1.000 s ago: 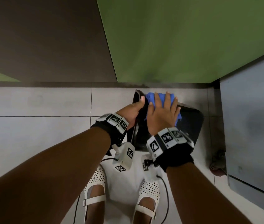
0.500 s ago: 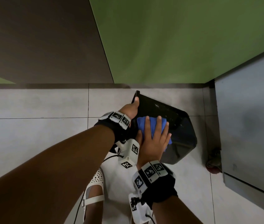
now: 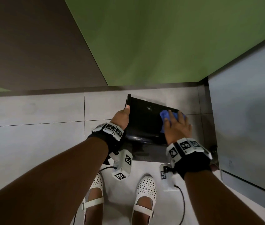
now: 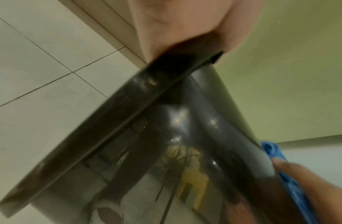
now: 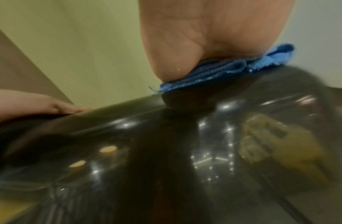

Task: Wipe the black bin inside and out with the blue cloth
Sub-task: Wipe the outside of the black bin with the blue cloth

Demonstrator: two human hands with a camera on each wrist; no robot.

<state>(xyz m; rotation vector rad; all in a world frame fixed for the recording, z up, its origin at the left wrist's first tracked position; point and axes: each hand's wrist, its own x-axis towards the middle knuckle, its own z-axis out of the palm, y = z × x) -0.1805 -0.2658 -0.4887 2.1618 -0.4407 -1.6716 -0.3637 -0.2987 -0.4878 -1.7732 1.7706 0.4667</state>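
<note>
The glossy black bin (image 3: 144,120) lies tipped on its side above the tiled floor, its rim to the left. My left hand (image 3: 122,116) grips that rim (image 4: 128,106), thumb on the outer wall. My right hand (image 3: 176,127) lies flat with spread fingers on the folded blue cloth (image 3: 166,116), pressing it against the bin's outer wall near the base end. In the right wrist view the palm sits on the blue cloth (image 5: 220,71) over the shiny black wall (image 5: 166,151). The bin's inside is hidden.
A green partition (image 3: 161,38) and a dark brown panel (image 3: 31,46) rise just behind the bin. A grey wall (image 3: 248,119) stands close on the right. My two white shoes (image 3: 144,192) stand on the pale floor tiles (image 3: 31,127) below the bin.
My right hand slid the blue cloth from the near, rim-side part of the bin's wall to its far right end. The left hand kept hold of the rim.
</note>
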